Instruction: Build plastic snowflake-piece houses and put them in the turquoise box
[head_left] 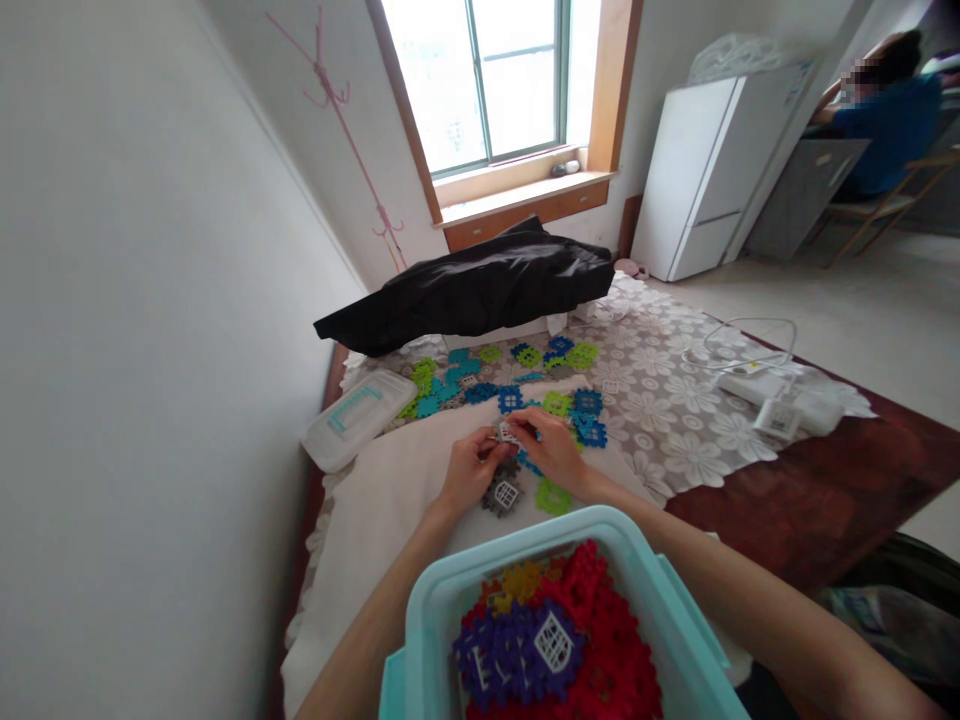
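Hands: left hand [469, 468] and right hand [553, 450], both meeting over the desk, fingers closed together on one small white-and-grey plastic interlocking tile [510, 434], held between the two sets of fingertips just above the cloth.

Grey plastic gear-edged tile with a white window insert [503, 494]: lying flat on the cream cloth [390, 500], directly below the hands, nearer the person.

Green plastic gear-edged tile [553, 496]: flat, just right of the grey one, beside the right wrist.

Loose blue, teal and green plastic tiles [517, 375]: scattered beyond the hands, across the white floral lace cover [675, 400].

Turquoise plastic tub [442, 600]: nearest the person, between the forearms, holding red, purple and yellow tiles.

Clear plastic lid with turquoise clip [358, 418]: left of the hands, at the desk edge.

Black glossy plastic sheet [480, 285]: draped at the far end of the desk.

White cable and adapters [765, 385]: far right, well apart from the hands.

Person in blue, seated [889, 115]: background, upper right.
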